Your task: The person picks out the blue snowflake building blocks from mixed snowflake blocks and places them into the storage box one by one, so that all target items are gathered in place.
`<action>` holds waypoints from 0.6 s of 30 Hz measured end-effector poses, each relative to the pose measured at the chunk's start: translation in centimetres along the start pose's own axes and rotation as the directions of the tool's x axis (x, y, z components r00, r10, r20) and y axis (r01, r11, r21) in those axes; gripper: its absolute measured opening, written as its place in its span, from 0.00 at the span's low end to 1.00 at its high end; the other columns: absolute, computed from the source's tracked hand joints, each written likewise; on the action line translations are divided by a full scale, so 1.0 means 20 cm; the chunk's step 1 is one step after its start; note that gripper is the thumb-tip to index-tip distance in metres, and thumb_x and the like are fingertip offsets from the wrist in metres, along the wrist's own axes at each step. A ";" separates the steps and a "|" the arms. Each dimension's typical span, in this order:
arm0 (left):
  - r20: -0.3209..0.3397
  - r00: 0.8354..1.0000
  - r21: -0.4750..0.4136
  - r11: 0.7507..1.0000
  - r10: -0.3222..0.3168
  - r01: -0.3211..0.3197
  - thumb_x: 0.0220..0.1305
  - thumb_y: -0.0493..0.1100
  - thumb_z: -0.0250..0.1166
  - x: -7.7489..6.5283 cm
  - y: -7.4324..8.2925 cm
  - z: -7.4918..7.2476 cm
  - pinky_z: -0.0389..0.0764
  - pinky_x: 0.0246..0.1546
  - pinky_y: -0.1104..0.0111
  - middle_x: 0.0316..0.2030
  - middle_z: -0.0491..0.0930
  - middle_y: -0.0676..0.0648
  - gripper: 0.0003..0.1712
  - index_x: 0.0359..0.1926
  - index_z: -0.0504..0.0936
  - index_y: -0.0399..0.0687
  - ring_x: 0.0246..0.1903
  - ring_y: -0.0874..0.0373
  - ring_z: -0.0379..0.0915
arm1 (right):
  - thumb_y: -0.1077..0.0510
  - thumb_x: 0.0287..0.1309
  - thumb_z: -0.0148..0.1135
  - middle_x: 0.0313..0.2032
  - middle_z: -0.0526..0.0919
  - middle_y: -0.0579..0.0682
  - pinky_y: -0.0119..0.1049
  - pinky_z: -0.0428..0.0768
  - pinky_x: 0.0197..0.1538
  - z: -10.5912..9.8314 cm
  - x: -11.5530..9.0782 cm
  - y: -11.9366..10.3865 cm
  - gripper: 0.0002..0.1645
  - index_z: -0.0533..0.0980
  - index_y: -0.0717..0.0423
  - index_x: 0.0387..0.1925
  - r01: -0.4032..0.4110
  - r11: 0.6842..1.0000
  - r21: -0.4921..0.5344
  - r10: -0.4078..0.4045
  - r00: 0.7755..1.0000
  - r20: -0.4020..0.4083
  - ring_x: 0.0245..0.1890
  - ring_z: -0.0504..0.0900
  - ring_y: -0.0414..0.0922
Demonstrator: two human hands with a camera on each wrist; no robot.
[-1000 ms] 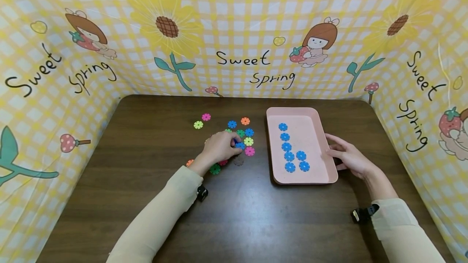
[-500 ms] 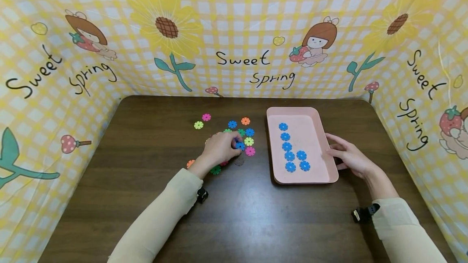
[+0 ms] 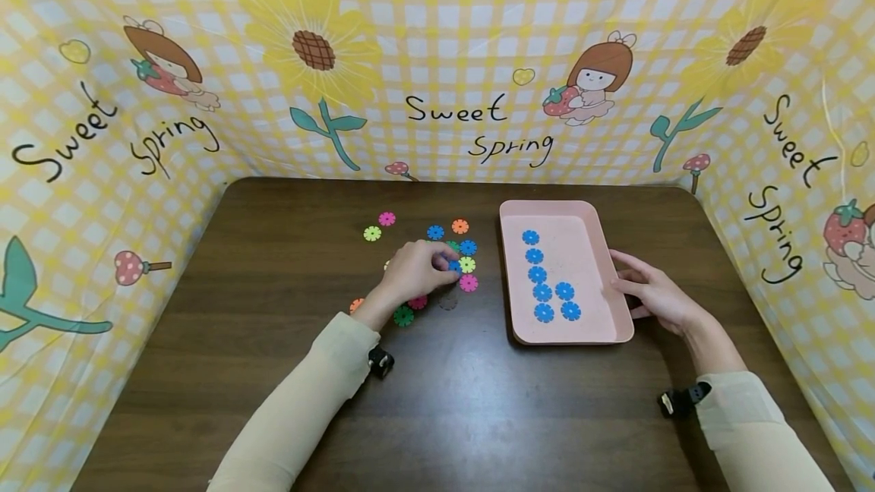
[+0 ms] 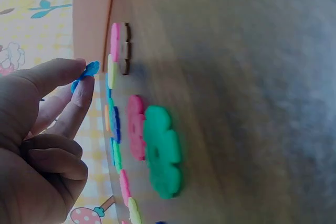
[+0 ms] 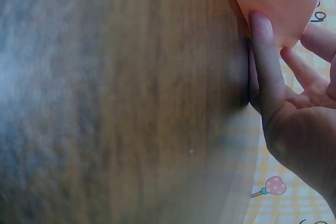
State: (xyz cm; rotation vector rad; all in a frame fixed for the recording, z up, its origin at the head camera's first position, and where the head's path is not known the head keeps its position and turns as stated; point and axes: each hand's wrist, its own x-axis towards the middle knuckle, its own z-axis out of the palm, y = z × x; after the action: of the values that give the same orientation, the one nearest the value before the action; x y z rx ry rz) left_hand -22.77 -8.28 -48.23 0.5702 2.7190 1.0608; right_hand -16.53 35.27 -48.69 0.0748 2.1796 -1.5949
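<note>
Thumb and finger of my left hand (image 3: 413,272) pinch a small blue notched plastic disc (image 4: 90,72), close over a loose group of similar discs; its other fingers are curled in the left wrist view. Next to it lie a yellow-green disc (image 3: 467,264), a pink disc (image 3: 468,283) and another blue disc (image 3: 468,247). My right hand (image 3: 659,301) rests against the right side of a shallow pink tray (image 3: 595,249), its fingers spread and fairly straight at the wall and rim. Inside the tray, several blue discs (image 3: 537,275) form two columns on the left.
More discs lie around the left hand: a green disc (image 3: 403,316), an orange disc (image 3: 460,226), a dark brown disc (image 3: 447,301) and a pink disc (image 3: 386,219). All this stands on a brown wooden table (image 3: 478,408). Yellow checked cloth (image 3: 437,44) walls the back and sides.
My left hand, pinching the blue disc, has shifted slightly right and away from me toward the yellow-green disc. The right hand and the tray stay where they were.
</note>
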 end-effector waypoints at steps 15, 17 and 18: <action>0.008 0.997 -0.084 0.993 0.079 -0.078 0.64 0.51 0.76 0.06 0.19 0.05 0.74 0.21 0.65 0.38 0.87 0.56 0.18 0.53 0.88 0.54 0.23 0.62 0.79 | 0.55 0.77 0.57 0.67 0.64 0.76 0.53 0.87 0.43 -0.01 0.00 0.01 0.45 0.46 0.50 0.84 0.009 1.000 0.006 -0.009 1.000 0.003 0.48 0.84 0.49; 0.019 0.996 -0.087 0.992 0.089 -0.087 0.64 0.50 0.76 0.07 0.23 0.07 0.75 0.22 0.66 0.38 0.87 0.55 0.17 0.53 0.88 0.54 0.25 0.63 0.80 | 0.55 0.77 0.57 0.67 0.64 0.76 0.53 0.87 0.43 -0.01 0.00 0.01 0.44 0.46 0.50 0.84 0.009 1.000 0.008 -0.010 1.000 0.005 0.48 0.83 0.49; 0.027 0.995 -0.089 0.992 0.094 -0.091 0.65 0.50 0.76 0.08 0.25 0.08 0.76 0.23 0.66 0.38 0.87 0.55 0.17 0.53 0.88 0.53 0.27 0.64 0.80 | 0.55 0.77 0.57 0.67 0.64 0.76 0.53 0.87 0.43 -0.01 0.00 0.01 0.44 0.46 0.50 0.84 0.010 1.000 0.009 -0.010 1.000 0.005 0.48 0.83 0.49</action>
State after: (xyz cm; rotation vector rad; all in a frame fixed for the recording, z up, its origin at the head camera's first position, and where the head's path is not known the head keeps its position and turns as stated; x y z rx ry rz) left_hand -22.39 -3.21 -46.06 0.6974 2.6272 1.1772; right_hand -16.58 35.44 -48.81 0.0632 2.1726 -1.6090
